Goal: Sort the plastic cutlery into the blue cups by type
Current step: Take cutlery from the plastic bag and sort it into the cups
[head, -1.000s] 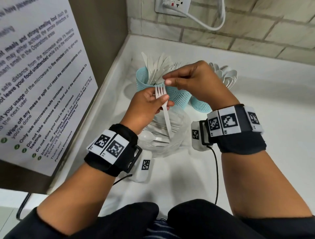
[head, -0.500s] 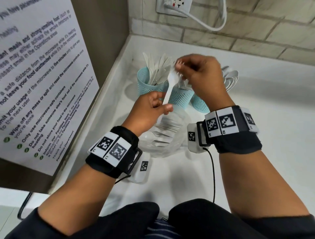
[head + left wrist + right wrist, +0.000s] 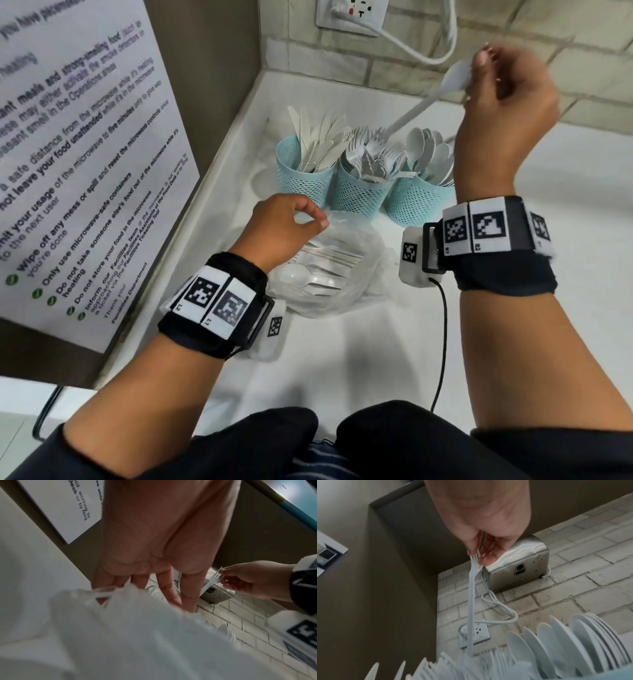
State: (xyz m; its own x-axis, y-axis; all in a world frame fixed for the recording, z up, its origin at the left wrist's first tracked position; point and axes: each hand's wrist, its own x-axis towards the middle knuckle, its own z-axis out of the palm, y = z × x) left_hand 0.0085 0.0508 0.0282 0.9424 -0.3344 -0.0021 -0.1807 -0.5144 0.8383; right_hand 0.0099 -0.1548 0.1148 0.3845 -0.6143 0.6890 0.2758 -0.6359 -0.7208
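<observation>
Three blue mesh cups stand in a row at the back of the white counter: the knife cup (image 3: 303, 178), the fork cup (image 3: 361, 193) and the spoon cup (image 3: 416, 204). My right hand (image 3: 476, 65) (image 3: 477, 557) is raised above them and pinches a white plastic fork (image 3: 421, 106) (image 3: 471, 601) by its tines. The fork's handle slants down, and its end is among the forks in the middle cup. My left hand (image 3: 308, 219) (image 3: 163, 595) hovers at the mouth of a clear plastic bag (image 3: 346, 294) of mixed cutlery, fingers loosely curled and holding nothing.
A wall with a printed notice (image 3: 85, 154) closes the left side. A brick wall behind carries a socket (image 3: 352, 13) with a white cable and a metal box (image 3: 517, 563). A black wire (image 3: 442, 342) hangs from my right wrist over the counter (image 3: 342, 370).
The fork went from my left hand to my right. My right hand rose up and to the right with it, handle down over the middle cup. My left hand dropped to the bag.
</observation>
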